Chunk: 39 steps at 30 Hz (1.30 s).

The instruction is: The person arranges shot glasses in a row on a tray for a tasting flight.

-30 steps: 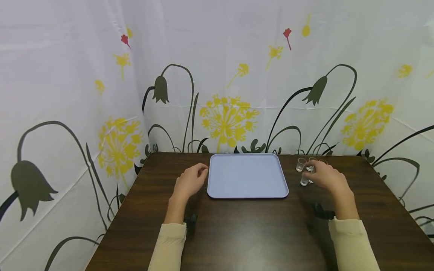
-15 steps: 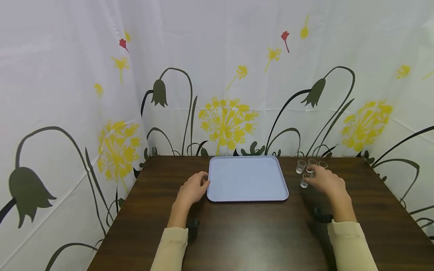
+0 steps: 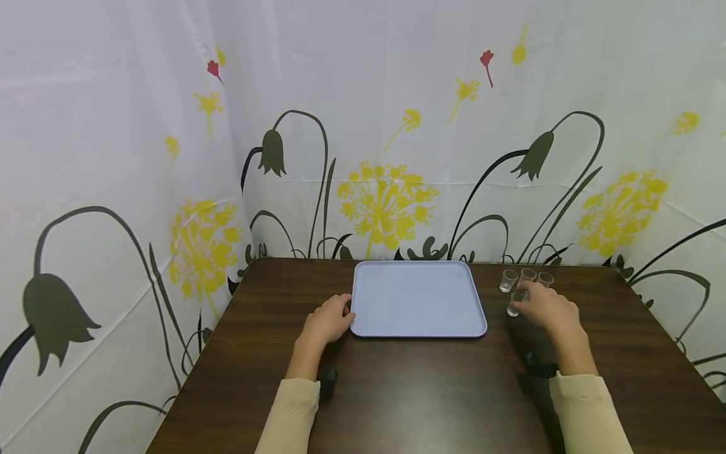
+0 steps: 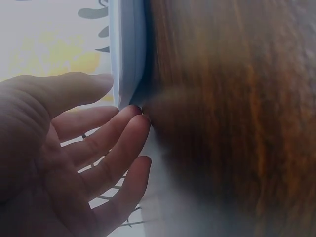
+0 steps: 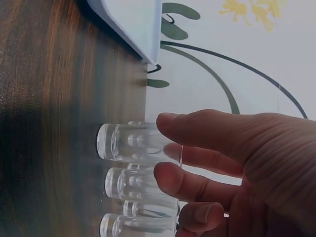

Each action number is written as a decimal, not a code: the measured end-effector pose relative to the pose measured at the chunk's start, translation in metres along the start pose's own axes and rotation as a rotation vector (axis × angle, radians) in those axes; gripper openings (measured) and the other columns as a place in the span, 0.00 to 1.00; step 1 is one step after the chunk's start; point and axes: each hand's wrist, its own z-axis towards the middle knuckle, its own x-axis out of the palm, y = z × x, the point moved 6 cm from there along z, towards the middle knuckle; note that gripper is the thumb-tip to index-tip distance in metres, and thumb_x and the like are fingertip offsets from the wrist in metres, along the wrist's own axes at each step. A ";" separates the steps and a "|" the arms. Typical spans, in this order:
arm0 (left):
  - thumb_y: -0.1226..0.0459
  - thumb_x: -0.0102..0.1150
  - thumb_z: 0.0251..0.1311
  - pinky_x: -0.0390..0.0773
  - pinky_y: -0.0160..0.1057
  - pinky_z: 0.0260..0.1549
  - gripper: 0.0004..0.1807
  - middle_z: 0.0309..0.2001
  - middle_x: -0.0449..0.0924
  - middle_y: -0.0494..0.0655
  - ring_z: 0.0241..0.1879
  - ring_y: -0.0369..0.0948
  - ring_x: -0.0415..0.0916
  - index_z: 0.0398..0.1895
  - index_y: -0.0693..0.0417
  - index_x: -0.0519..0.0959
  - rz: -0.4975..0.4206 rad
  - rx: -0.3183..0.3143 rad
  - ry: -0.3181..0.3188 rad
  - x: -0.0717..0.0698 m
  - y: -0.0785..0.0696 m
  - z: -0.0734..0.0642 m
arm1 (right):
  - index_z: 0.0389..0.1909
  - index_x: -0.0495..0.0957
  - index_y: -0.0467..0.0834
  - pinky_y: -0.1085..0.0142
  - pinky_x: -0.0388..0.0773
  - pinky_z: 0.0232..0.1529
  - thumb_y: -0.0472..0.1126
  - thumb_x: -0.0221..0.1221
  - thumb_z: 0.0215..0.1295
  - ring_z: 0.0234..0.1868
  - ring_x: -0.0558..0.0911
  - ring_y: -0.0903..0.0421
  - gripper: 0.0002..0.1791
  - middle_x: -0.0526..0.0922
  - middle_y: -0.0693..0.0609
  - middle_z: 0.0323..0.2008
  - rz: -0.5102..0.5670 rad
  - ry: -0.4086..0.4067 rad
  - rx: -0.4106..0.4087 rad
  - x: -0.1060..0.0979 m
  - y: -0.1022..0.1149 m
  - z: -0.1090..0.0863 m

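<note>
My left hand (image 3: pixel 329 320) is at the left rim of the pale blue tray (image 3: pixel 418 299), fingers loosely bent. In the left wrist view its thumb tip lies right beside the tray wall (image 4: pixel 129 44), and the other fingertips come to the tray's lower edge. At the right, my right hand (image 3: pixel 549 308) has its thumb and fingers around the upper part of the nearest clear shot glass (image 5: pixel 121 143), which stands upright on the table. More shot glasses (image 3: pixel 508 281) stand just behind and beside that hand, partly covered by it.
The dark wooden table (image 3: pixel 420 391) ends at the back against a white curtain (image 3: pixel 363 75) with printed flowers. The shot glasses stand close together between the tray's right side and the table's right edge. Dark wrist-worn devices (image 3: pixel 541 366) sit under the forearms.
My left hand has slid nearer along the tray's left rim and in against it. My right hand has settled lower around the nearest shot glass. The tray stays in place.
</note>
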 end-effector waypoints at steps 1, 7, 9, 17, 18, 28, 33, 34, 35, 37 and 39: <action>0.58 0.62 0.75 0.76 0.66 0.56 0.29 0.52 0.81 0.47 0.45 0.48 0.78 0.76 0.52 0.73 0.005 0.000 0.003 0.000 0.000 0.000 | 0.74 0.70 0.39 0.25 0.72 0.53 0.55 0.62 0.75 0.61 0.78 0.20 0.36 0.74 0.24 0.69 -0.001 -0.001 0.002 0.000 0.000 0.000; 0.59 0.62 0.75 0.74 0.67 0.59 0.29 0.53 0.80 0.47 0.47 0.47 0.78 0.76 0.52 0.73 0.024 -0.008 0.009 0.002 0.001 0.002 | 0.72 0.72 0.40 0.26 0.72 0.52 0.54 0.63 0.75 0.59 0.79 0.20 0.33 0.76 0.25 0.67 0.004 -0.008 0.004 0.001 -0.001 0.002; 0.59 0.61 0.74 0.73 0.67 0.58 0.29 0.49 0.80 0.46 0.45 0.47 0.77 0.76 0.52 0.73 0.019 -0.009 0.015 0.003 0.001 0.003 | 0.72 0.73 0.41 0.26 0.73 0.51 0.54 0.63 0.75 0.58 0.79 0.21 0.32 0.76 0.25 0.67 0.004 -0.012 0.004 0.002 -0.002 0.003; 0.59 0.60 0.74 0.73 0.61 0.49 0.29 0.35 0.78 0.43 0.33 0.45 0.75 0.76 0.52 0.71 0.001 -0.002 0.027 0.015 0.015 0.016 | 0.69 0.76 0.41 0.29 0.75 0.48 0.52 0.62 0.73 0.58 0.80 0.21 0.29 0.78 0.26 0.65 -0.019 -0.055 -0.011 0.002 0.007 0.001; 0.59 0.60 0.74 0.73 0.61 0.49 0.29 0.35 0.78 0.43 0.32 0.45 0.75 0.76 0.52 0.71 0.001 -0.005 0.030 0.015 0.015 0.017 | 0.68 0.76 0.41 0.30 0.75 0.47 0.51 0.62 0.73 0.58 0.80 0.21 0.29 0.79 0.26 0.65 -0.023 -0.064 -0.019 0.002 0.010 0.000; 0.58 0.60 0.73 0.73 0.57 0.45 0.31 0.35 0.77 0.43 0.33 0.45 0.75 0.78 0.52 0.69 -0.011 0.009 0.040 0.019 0.018 0.022 | 0.67 0.79 0.41 0.35 0.77 0.40 0.50 0.60 0.73 0.54 0.83 0.25 0.26 0.84 0.30 0.60 -0.037 -0.129 -0.057 0.000 0.040 -0.005; 0.55 0.60 0.70 0.72 0.57 0.43 0.26 0.36 0.76 0.44 0.34 0.45 0.75 0.69 0.49 0.75 0.023 0.020 0.036 0.037 0.035 0.041 | 0.63 0.83 0.41 0.36 0.80 0.41 0.50 0.60 0.73 0.52 0.86 0.29 0.24 0.87 0.33 0.58 -0.037 -0.168 -0.101 0.000 0.058 -0.002; 0.54 0.61 0.69 0.71 0.56 0.41 0.23 0.36 0.75 0.43 0.34 0.45 0.74 0.65 0.49 0.76 0.029 0.023 0.038 0.042 0.039 0.046 | 0.62 0.83 0.41 0.37 0.81 0.41 0.49 0.60 0.73 0.51 0.87 0.31 0.23 0.88 0.34 0.57 -0.037 -0.178 -0.112 0.000 0.061 -0.001; 0.54 0.61 0.69 0.71 0.56 0.41 0.21 0.35 0.75 0.43 0.34 0.45 0.74 0.62 0.48 0.76 0.035 0.024 0.038 0.046 0.043 0.050 | 0.61 0.84 0.41 0.37 0.81 0.42 0.49 0.60 0.74 0.50 0.87 0.32 0.22 0.89 0.35 0.55 -0.035 -0.184 -0.126 -0.001 0.065 0.000; 0.54 0.62 0.68 0.71 0.55 0.41 0.19 0.35 0.75 0.43 0.34 0.46 0.75 0.58 0.48 0.76 0.031 0.012 0.044 0.050 0.046 0.055 | 0.60 0.84 0.40 0.37 0.82 0.43 0.48 0.60 0.74 0.50 0.88 0.33 0.22 0.89 0.37 0.54 -0.027 -0.195 -0.145 -0.001 0.074 0.001; 0.53 0.63 0.67 0.71 0.56 0.42 0.20 0.35 0.76 0.43 0.34 0.46 0.75 0.59 0.48 0.76 0.035 0.005 0.041 0.053 0.050 0.059 | 0.60 0.84 0.40 0.37 0.81 0.44 0.48 0.61 0.74 0.50 0.88 0.34 0.21 0.90 0.37 0.53 -0.020 -0.193 -0.156 -0.001 0.083 0.002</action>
